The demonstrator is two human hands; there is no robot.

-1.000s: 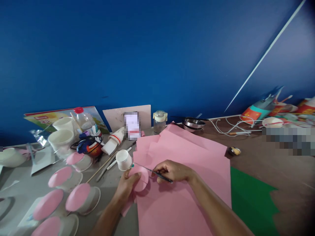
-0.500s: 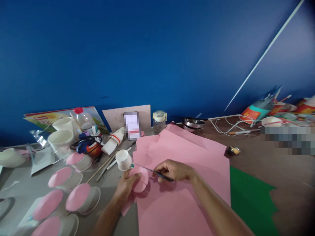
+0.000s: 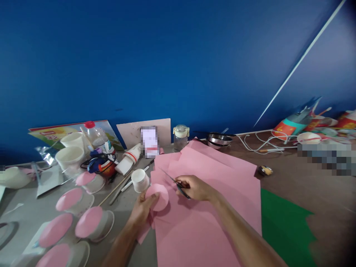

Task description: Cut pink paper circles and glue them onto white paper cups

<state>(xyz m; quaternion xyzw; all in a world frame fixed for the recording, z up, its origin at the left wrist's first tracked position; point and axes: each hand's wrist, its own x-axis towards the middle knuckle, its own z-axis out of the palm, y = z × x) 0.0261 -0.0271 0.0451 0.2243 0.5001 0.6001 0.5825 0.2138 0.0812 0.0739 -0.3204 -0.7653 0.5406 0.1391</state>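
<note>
A round pink paper disc (image 3: 160, 198) is pinched in my left hand (image 3: 143, 209), thumb on top, over the left edge of the large pink sheets (image 3: 200, 226). My right hand (image 3: 196, 188) grips a pair of dark-handled scissors (image 3: 182, 190). Their blades point up and left, apart from the disc, and look nearly closed. Just beyond my left hand stands a small white paper cup (image 3: 139, 180). Several white cups with pink paper tops, such as this pink-topped cup (image 3: 93, 224), lie on their sides to the left.
A phone (image 3: 150, 142) leans on a board at the wall beside a lidded glass jar (image 3: 180, 138). Steel bowls (image 3: 219, 140) and a white cable (image 3: 267, 142) sit at the back right. Green paper (image 3: 283, 226) lies right of the pink sheets. Thin sticks (image 3: 116, 191) are near the cup.
The scissors have moved away from the disc; their blades have swung upward and come closer together. The disc now lies turned in my left hand, its outline fully round.
</note>
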